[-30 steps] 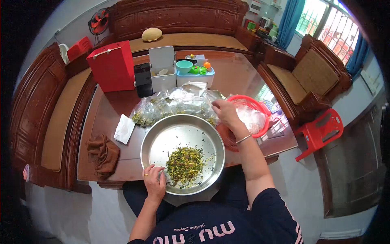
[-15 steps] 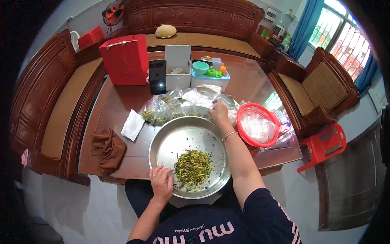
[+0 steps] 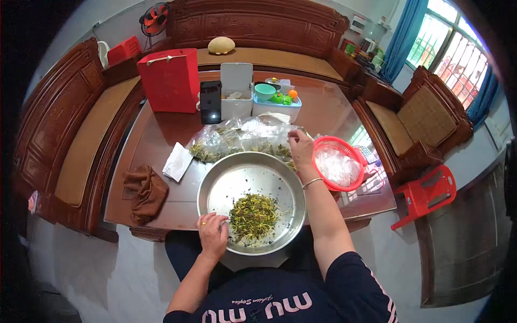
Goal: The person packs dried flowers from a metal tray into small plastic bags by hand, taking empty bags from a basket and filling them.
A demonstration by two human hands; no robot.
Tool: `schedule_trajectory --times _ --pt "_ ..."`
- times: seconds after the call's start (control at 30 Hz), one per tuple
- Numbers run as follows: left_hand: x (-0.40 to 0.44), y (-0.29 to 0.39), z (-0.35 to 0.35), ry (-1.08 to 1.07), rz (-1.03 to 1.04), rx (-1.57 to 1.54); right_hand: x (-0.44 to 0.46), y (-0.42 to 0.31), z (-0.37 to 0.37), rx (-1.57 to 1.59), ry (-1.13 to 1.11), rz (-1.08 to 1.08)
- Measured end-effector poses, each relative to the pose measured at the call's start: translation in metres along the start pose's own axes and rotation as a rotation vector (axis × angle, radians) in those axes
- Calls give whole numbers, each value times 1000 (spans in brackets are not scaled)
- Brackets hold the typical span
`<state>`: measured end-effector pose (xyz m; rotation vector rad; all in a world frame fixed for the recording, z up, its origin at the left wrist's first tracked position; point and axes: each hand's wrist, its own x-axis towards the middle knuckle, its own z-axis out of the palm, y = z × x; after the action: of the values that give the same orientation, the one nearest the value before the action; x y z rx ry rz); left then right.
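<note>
A round metal pan (image 3: 221,180) holds a heap of yellow-green dried plant pieces (image 3: 253,215), with dark crumbs scattered around it. My left hand (image 3: 213,232) rests at the pan's left rim, fingers bent over the edge beside the heap; what its fingertips may hold is too small to tell. Beyond the pan lie filled clear plastic bags (image 3: 237,139). Over their right end is my right hand (image 3: 301,149), its fingers closed on the edge of a clear plastic bag. To its right, a red basket (image 3: 359,180) contains clear plastic bags (image 3: 338,167).
On the wooden table (image 3: 129,177) are a brown cloth (image 3: 146,194), a white tissue (image 3: 177,162), a phone (image 3: 210,102), a red gift bag (image 3: 169,81), an open white box (image 3: 237,107) and a blue-lidded tub (image 3: 277,112). A red stool (image 3: 428,194) stands at the right.
My right hand first moved from beside the basket to the bags' right end, then lifted slightly with its fingers closed on plastic. My left hand stays at the pan's rim. The view has shifted.
</note>
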<state>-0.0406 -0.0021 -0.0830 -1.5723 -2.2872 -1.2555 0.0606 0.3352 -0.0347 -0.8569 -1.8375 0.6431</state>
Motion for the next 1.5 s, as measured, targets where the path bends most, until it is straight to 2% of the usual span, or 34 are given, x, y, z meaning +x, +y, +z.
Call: schedule_trajectory --times 0.1,0.17,0.2,0.27,0.33,0.37,0.43,0.5,0.63,0.77,0.8,0.93,1.1,1.3,1.43,1.5 --pt "1 0 -2 -22 17 14 -6 -22 -12 128 58 -42" --pt "0 2 -5 1 -19 -40 -23 -53 -25 167 -8 -26" --pt "0 3 -6 18 -56 -97 -36 -69 -27 239 -59 70" --pt "7 10 -7 30 -114 -225 -62 -103 -40 328 -222 -7" --pt "20 27 -18 -43 -250 -472 -90 -106 -31 438 -346 -40" --pt "29 40 -23 -73 -214 -491 -100 -125 -36 464 -354 -121" --pt "46 62 -28 -36 -540 -1007 -123 -143 -38 489 -482 -134" --pt "48 57 -26 -101 -542 -1352 -140 -151 -40 400 -594 -98" --pt "41 35 -21 -202 -500 -1184 -150 -152 -51 424 -515 -1" --pt "39 42 -17 -298 -347 -932 -143 -141 -45 375 -58 -210" --pt "41 48 -19 -301 -336 -934 -142 -139 -48 372 -49 -216" --pt "42 76 -33 -415 -286 -750 -140 -131 -66 157 -569 -256" --pt "41 54 -25 -421 -122 -584 -146 -129 -68 149 -613 -204" --pt "40 56 -26 -460 -133 -604 -150 -130 -72 99 -688 -306" --pt "39 75 -28 2 -56 -436 -152 -130 -71 266 -575 -141" --pt "37 77 -30 11 -43 -427 -155 -129 -68 273 -551 -134"
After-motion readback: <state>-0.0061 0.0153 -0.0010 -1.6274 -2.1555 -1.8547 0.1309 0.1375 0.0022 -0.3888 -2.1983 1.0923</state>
